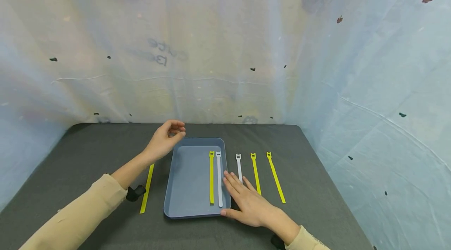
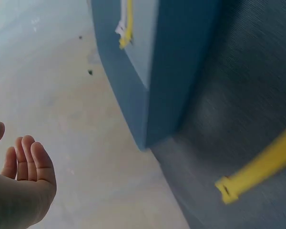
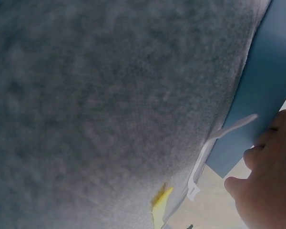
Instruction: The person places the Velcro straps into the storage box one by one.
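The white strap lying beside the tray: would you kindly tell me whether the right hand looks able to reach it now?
Probably yes: the right hand is close by, and although it hides the near end of the white strap in the head view, the far end shows uncovered.

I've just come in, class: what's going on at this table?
A person has both hands at a tray. The right hand is at its right rim, fingers extended; the left hand is by the far left corner, fingers loosely bent, holding nothing visible. Inside, a yellow strap and a white strap lie side by side. To the right lie another white strap and two yellow straps; one more yellow strap lies to the left.
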The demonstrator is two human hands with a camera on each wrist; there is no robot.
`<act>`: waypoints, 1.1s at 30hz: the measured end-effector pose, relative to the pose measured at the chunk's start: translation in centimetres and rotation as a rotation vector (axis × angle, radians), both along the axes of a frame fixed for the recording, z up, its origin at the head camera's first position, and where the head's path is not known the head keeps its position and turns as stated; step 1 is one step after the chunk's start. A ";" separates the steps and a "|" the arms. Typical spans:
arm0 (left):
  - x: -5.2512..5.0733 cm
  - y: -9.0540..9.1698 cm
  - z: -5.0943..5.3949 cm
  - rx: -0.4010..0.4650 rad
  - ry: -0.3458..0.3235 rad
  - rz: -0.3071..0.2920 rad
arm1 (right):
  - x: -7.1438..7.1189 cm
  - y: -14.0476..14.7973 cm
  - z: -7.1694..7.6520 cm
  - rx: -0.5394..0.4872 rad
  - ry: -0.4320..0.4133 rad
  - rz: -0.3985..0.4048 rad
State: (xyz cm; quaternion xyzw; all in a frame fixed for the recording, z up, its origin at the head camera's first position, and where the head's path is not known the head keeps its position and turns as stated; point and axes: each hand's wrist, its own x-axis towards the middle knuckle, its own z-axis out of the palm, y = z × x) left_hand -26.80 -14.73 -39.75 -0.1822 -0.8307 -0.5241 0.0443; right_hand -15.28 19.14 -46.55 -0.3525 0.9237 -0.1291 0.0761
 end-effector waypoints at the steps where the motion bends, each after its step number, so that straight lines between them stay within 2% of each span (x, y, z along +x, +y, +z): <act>1: 0.0 -0.5 -0.1 -0.006 -0.002 0.007 | 0.0 0.0 0.0 -0.001 -0.004 -0.001; 9: 0.3 -4.4 -1.4 -0.086 -0.009 0.069 | 0.1 0.1 0.2 -0.008 -0.015 -0.005; 18: 0.5 -7.7 -3.2 -0.277 -0.027 0.104 | 0.1 0.0 0.0 -0.005 -0.008 -0.004; 28: 0.0 -9.4 -5.7 -0.427 -0.055 0.053 | 0.0 0.1 0.0 0.002 -0.010 -0.009; 33: -0.1 -10.0 -6.9 -0.455 -0.049 0.009 | 0.0 0.0 0.0 0.005 -0.012 -0.008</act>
